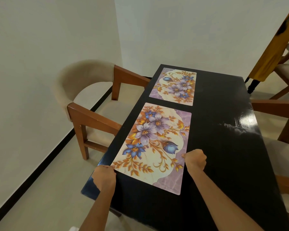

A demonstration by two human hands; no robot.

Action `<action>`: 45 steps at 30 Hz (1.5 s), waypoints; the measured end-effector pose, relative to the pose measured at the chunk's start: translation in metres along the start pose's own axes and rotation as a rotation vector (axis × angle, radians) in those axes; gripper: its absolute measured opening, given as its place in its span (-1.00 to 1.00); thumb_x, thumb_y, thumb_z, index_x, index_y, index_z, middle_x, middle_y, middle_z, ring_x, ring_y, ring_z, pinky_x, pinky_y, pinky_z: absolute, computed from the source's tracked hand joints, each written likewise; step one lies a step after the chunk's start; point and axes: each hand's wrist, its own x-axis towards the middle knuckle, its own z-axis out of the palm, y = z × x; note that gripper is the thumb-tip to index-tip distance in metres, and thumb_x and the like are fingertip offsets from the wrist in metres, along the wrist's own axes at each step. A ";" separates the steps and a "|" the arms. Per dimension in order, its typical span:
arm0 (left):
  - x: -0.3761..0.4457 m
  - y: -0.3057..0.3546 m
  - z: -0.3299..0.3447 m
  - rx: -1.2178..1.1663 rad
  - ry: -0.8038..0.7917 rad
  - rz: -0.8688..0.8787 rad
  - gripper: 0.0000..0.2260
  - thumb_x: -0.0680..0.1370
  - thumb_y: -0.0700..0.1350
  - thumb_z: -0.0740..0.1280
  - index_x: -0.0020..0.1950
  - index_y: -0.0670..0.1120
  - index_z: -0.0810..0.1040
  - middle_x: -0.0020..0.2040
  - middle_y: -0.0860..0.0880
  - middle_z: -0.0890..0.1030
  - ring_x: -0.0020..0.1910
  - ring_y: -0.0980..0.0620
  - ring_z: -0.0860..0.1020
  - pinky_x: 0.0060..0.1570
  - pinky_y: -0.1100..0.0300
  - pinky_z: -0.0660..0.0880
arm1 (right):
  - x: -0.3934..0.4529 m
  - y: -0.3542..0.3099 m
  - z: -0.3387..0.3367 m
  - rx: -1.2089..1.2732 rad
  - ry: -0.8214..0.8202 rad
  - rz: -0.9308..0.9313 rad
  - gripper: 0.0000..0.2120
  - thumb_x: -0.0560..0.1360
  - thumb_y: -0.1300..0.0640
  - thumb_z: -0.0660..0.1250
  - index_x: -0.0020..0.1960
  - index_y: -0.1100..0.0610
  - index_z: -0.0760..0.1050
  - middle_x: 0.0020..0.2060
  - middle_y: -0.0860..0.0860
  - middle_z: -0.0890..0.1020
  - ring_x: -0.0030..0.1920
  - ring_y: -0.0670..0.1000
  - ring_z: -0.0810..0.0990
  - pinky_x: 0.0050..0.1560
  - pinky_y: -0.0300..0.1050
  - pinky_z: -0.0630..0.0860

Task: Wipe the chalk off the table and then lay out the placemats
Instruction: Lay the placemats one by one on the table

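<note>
The bench (223,147) runs off the bottom edge; the right chair (283,114) is cut by the frame; the yellow cloth (272,47) likewise.

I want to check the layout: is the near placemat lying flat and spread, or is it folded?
Spread flat. The near placemat shows its whole floral face on the table, no fold visible; the left hand and right hand pinch its edges.

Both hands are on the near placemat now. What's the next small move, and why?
Probably let go: the near floral rectangular placemat already lies flat on the glossy black table, in line with the far floral placemat. The left hand and right hand only pinch its edges.
</note>
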 end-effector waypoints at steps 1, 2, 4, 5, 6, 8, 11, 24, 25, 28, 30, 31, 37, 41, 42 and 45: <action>-0.003 0.002 0.000 0.025 0.020 -0.001 -0.80 0.52 -0.17 0.39 0.07 -0.27 0.60 0.01 -0.26 0.62 -0.01 -0.23 0.61 0.05 -0.10 0.56 | -0.001 0.000 0.000 0.011 0.006 -0.001 -0.79 0.46 0.15 0.47 0.00 0.24 0.54 -0.26 0.10 0.53 -0.33 0.01 0.51 -0.44 -0.18 0.35; -0.005 0.003 -0.002 0.047 0.035 0.008 -0.80 0.53 -0.18 0.38 0.09 -0.28 0.58 0.04 -0.27 0.61 0.03 -0.24 0.60 0.09 -0.09 0.54 | -0.002 0.000 0.000 0.022 0.011 -0.004 -0.81 0.47 0.15 0.46 -0.02 0.24 0.56 -0.28 0.09 0.53 -0.36 -0.01 0.49 -0.45 -0.19 0.33; -0.009 0.002 -0.005 0.042 0.039 0.007 -0.79 0.55 -0.20 0.35 0.12 -0.30 0.57 0.07 -0.28 0.59 0.07 -0.25 0.58 0.10 -0.07 0.49 | -0.005 0.000 0.000 0.045 0.023 -0.026 -0.86 0.49 0.16 0.44 -0.05 0.24 0.58 -0.33 0.06 0.52 -0.40 -0.04 0.47 -0.46 -0.20 0.33; -0.012 0.002 -0.007 0.029 0.036 0.005 -0.79 0.55 -0.20 0.34 0.12 -0.30 0.57 0.07 -0.28 0.59 0.08 -0.24 0.57 0.11 -0.05 0.49 | -0.007 -0.001 -0.001 0.055 0.026 -0.046 -0.86 0.49 0.16 0.44 -0.06 0.24 0.59 -0.34 0.05 0.52 -0.39 -0.04 0.48 -0.44 -0.21 0.34; -0.014 0.000 -0.007 0.008 0.028 0.020 -0.80 0.56 -0.19 0.34 0.11 -0.29 0.57 0.06 -0.27 0.60 0.07 -0.22 0.58 0.10 -0.04 0.49 | -0.010 -0.001 -0.002 0.066 0.026 -0.068 -0.87 0.48 0.16 0.44 -0.07 0.24 0.60 -0.32 0.05 0.53 -0.35 -0.03 0.50 -0.42 -0.20 0.35; -0.013 -0.009 -0.008 -0.040 0.003 0.031 -0.80 0.56 -0.13 0.34 0.09 -0.24 0.59 0.03 -0.22 0.62 0.02 -0.16 0.59 0.10 -0.04 0.52 | -0.017 0.000 -0.004 0.102 0.016 -0.106 -0.87 0.47 0.16 0.45 -0.09 0.24 0.60 -0.28 0.06 0.55 -0.28 -0.01 0.53 -0.37 -0.18 0.37; -0.017 -0.021 -0.014 -0.093 0.005 0.097 -0.80 0.56 -0.09 0.34 0.04 -0.22 0.58 -0.02 -0.18 0.63 -0.05 -0.09 0.60 0.07 -0.03 0.54 | -0.032 -0.001 -0.007 0.156 -0.012 -0.164 -0.87 0.47 0.16 0.45 -0.12 0.24 0.60 -0.27 0.06 0.57 -0.27 -0.02 0.54 -0.40 -0.22 0.33; -0.067 -0.084 -0.127 -0.073 0.151 0.383 -0.93 0.54 -0.14 0.36 -0.04 -0.13 0.56 -0.20 -0.07 0.58 -0.23 0.05 0.51 -0.18 0.21 0.43 | -0.186 0.030 0.014 0.384 -0.353 -0.406 -0.72 0.54 0.17 0.36 -0.35 0.08 0.50 -0.39 0.01 0.60 -0.24 0.04 0.59 -0.07 0.02 0.55; -0.066 -0.096 -0.137 -0.059 0.155 0.381 -0.93 0.55 -0.14 0.35 -0.03 -0.12 0.57 -0.18 -0.06 0.59 -0.21 0.04 0.53 -0.14 0.18 0.47 | -0.201 0.037 0.019 0.385 -0.392 -0.403 -0.72 0.54 0.17 0.35 -0.34 0.07 0.50 -0.39 0.02 0.60 -0.27 0.04 0.58 -0.09 0.01 0.55; -0.061 -0.134 -0.169 -0.027 0.158 0.358 -0.92 0.55 -0.15 0.35 0.01 -0.11 0.57 -0.14 -0.03 0.60 -0.15 0.01 0.56 -0.08 0.14 0.49 | -0.240 0.065 0.036 0.357 -0.494 -0.383 -0.76 0.54 0.14 0.36 -0.30 0.12 0.55 -0.41 0.06 0.62 -0.37 -0.01 0.56 -0.14 -0.04 0.56; -0.054 -0.167 -0.193 0.016 0.150 0.345 -0.90 0.54 -0.18 0.35 0.04 -0.14 0.57 -0.13 -0.05 0.61 -0.15 -0.02 0.57 -0.11 0.12 0.49 | -0.266 0.091 0.050 0.319 -0.546 -0.374 -0.75 0.53 0.15 0.36 -0.31 0.19 0.57 -0.43 0.08 0.62 -0.41 -0.02 0.56 -0.18 -0.05 0.58; -0.049 -0.184 -0.203 0.035 0.134 0.338 -0.89 0.53 -0.20 0.35 0.05 -0.16 0.57 -0.11 -0.07 0.61 -0.12 -0.04 0.59 -0.09 0.07 0.51 | -0.276 0.104 0.056 0.309 -0.566 -0.367 -0.74 0.53 0.16 0.36 -0.31 0.22 0.57 -0.43 0.09 0.61 -0.43 -0.02 0.55 -0.22 -0.06 0.58; -0.044 -0.296 -0.271 0.354 0.012 0.301 -0.64 0.49 -0.18 0.43 0.26 -0.16 0.49 0.16 -0.17 0.53 0.19 -0.15 0.45 0.20 0.00 0.37 | -0.341 0.206 0.095 0.239 -0.579 -0.214 -0.72 0.49 0.23 0.40 -0.39 0.20 0.50 -0.50 0.09 0.55 -0.43 0.10 0.54 -0.34 -0.04 0.52; -0.042 -0.357 -0.311 0.519 -0.047 0.288 -0.53 0.50 -0.14 0.41 0.38 -0.16 0.39 0.29 -0.20 0.46 0.29 -0.19 0.37 0.27 0.02 0.26 | -0.376 0.274 0.112 0.026 -0.522 -0.160 -0.77 0.43 0.12 0.50 -0.20 0.24 0.52 -0.31 0.11 0.62 -0.23 0.17 0.64 -0.24 0.00 0.55; -0.041 -0.370 -0.319 0.550 -0.064 0.277 -0.50 0.50 -0.13 0.41 0.40 -0.16 0.35 0.31 -0.22 0.44 0.30 -0.21 0.36 0.28 0.00 0.26 | -0.385 0.288 0.113 -0.046 -0.490 -0.136 -0.70 0.41 0.08 0.51 -0.07 0.28 0.51 -0.19 0.13 0.63 -0.13 0.20 0.65 -0.23 -0.03 0.52; -0.036 -0.398 -0.336 0.590 -0.107 0.246 -0.40 0.50 -0.11 0.42 0.47 -0.19 0.25 0.37 -0.25 0.38 0.34 -0.26 0.32 0.31 -0.05 0.25 | -0.405 0.325 0.118 -0.187 -0.415 -0.003 -0.29 0.30 -0.01 0.59 0.25 0.35 0.39 0.11 0.23 0.58 0.04 0.25 0.62 -0.09 0.05 0.58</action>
